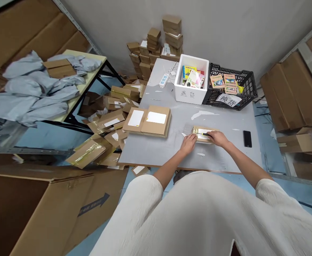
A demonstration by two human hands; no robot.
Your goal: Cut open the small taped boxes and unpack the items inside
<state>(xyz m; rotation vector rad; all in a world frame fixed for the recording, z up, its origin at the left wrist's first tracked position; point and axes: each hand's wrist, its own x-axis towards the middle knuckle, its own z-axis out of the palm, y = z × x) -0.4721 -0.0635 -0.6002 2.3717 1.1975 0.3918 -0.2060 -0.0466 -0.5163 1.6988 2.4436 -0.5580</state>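
A small cardboard box with a white label and clear tape lies on the grey table in front of me. My left hand rests on the box's left end, fingers together against its edge. In my right hand is a thin black and yellow tool, probably a cutter, its tip over the label. Crumpled clear plastic touches the box's left side. Left of my hands lie flat cardboard boxes with white labels.
Behind stand a white bin of books and a black crate. A phone lies at the right, a power strip at the back left. Cardboard boxes are heaped beside the table; grey parcels cover another table.
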